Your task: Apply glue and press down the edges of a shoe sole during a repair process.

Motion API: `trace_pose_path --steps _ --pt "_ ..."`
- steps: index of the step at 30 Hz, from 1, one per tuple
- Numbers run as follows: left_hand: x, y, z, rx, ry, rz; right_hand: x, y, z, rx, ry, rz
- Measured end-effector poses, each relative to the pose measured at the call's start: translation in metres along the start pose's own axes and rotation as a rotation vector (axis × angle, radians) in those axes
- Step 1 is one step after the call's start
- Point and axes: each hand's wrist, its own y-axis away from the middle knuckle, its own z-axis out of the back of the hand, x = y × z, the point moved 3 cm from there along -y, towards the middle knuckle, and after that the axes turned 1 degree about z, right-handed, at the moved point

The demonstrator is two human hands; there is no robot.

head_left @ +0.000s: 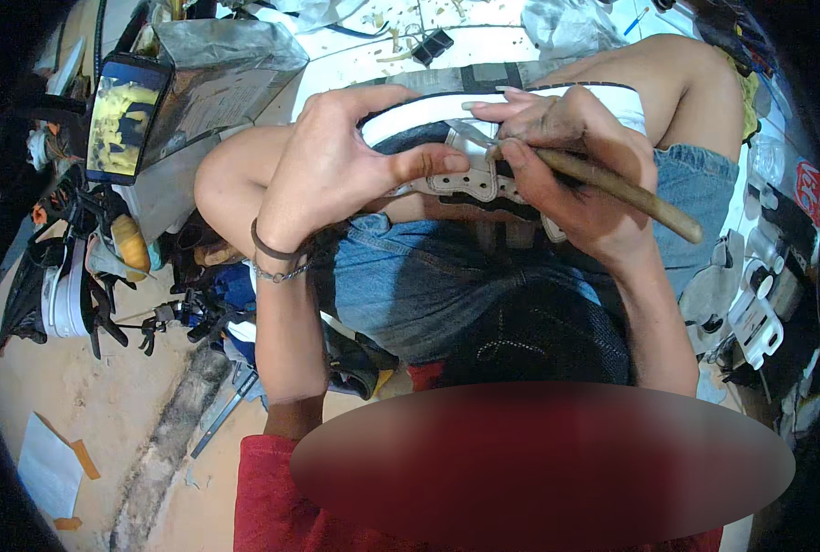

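White rubber edged the sneaker point(401, 120), which lay sideways above the lap, between the hands, its sole band facing away from the torso. Left hand point(332, 161): clamped on the shoe's left end, thumb pressed flat on the upper near the perforated light eyelet strip point(472, 184). Right hand point(580, 166): fist closed on a wooden-handled tool point(626, 189), with fingertips resting on the white sole band. Tool's metal blade pointed left, over the seam between sole band and upper; could not tell whether its tip had entered the material. Hands were near each other, not touching.

Person sat with knees spread, in blue denim shorts point(382, 276). Left wrist bore a dark band point(275, 245) and a chain bracelet point(283, 272).

Surroundings: smartphone point(126, 118), screen lit, leaned at left beside a plastic-covered box point(221, 97). Another white-soled shoe point(63, 294) stood on the floor lower left. White paper point(49, 465) lay near orange strips. Beyond the knees: small black block point(432, 47), clear plastic bag point(571, 28).
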Motion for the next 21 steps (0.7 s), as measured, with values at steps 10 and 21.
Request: trace_pose_path --steps 10,21 --pt "0.003 0.002 -0.002 -0.011 0.009 0.059 -0.003 -0.002 -0.004 0.082 0.124 0.030" --pt "-0.002 -0.002 0.001 0.079 0.198 0.029 0.003 -0.013 0.021 -0.184 -0.191 -0.315"
